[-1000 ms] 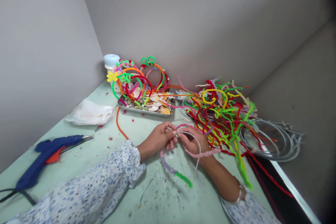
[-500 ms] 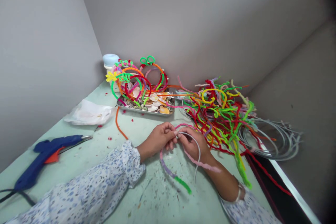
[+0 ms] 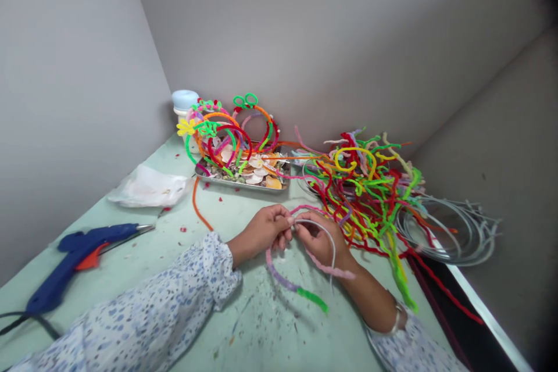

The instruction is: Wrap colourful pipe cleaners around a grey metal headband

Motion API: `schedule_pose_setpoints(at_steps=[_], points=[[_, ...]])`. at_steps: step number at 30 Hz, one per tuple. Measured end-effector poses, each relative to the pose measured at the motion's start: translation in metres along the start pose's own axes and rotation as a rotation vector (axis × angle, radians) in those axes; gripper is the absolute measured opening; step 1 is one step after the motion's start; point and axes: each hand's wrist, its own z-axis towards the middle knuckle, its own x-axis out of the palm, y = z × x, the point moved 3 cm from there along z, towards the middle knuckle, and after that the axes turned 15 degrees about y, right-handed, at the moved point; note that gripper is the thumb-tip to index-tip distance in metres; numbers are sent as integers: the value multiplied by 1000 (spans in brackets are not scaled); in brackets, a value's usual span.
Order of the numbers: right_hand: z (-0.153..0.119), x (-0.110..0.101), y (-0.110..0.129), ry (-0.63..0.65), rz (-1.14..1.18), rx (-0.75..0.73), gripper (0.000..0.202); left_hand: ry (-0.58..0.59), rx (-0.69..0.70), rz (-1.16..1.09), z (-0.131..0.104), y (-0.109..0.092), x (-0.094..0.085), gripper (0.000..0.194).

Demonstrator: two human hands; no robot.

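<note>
Near the middle of the table, my left hand (image 3: pixel 268 229) and my right hand (image 3: pixel 320 238) meet fingertip to fingertip. Both are pinched on a thin grey-white hoop (image 3: pixel 330 234), whose free end arcs over my right hand and hangs down. A fuzzy pipe-cleaner strip (image 3: pixel 281 280), pink, purple and green along its length, curves below my fingers. Its pink part loops behind the hands, and a pale pink end lies by my right wrist. The exact point of contact between fingertips, hoop and strip is too small to make out.
A metal tray (image 3: pixel 244 185) of shells and decorated hoops stands at the back. Tangled pipe cleaners (image 3: pixel 370 186) and grey hoops (image 3: pixel 473 244) lie right. Left are a blue glue gun (image 3: pixel 74 261), a plastic bag (image 3: pixel 148 187) and a lidded container (image 3: pixel 185 100).
The green end of the strip has swung right and slightly up. The hoop's free end has shifted a little right and up, and the pale pink end has drawn slightly left.
</note>
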Motion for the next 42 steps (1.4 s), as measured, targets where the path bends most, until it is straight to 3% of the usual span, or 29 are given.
schedule_pose_setpoints(at_steps=[10, 17, 24, 34, 42], points=[[-2, -7, 8, -5, -116, -60, 12, -9, -38, -5, -1, -7, 2, 23], [-4, -9, 10, -83, -193, -206, 13, 25, -120, -24, -3, -11, 1, 24], [-4, -9, 10, -77, -223, -262, 14, 63, -139, -24, -4, -15, 1, 25], [-1, -9, 13, -77, -156, -83, 12, -21, -54, -92, -1, -9, -1, 22], [-6, -18, 19, -274, -124, 27, 12, -105, 19, -142, -1, -9, -3, 18]])
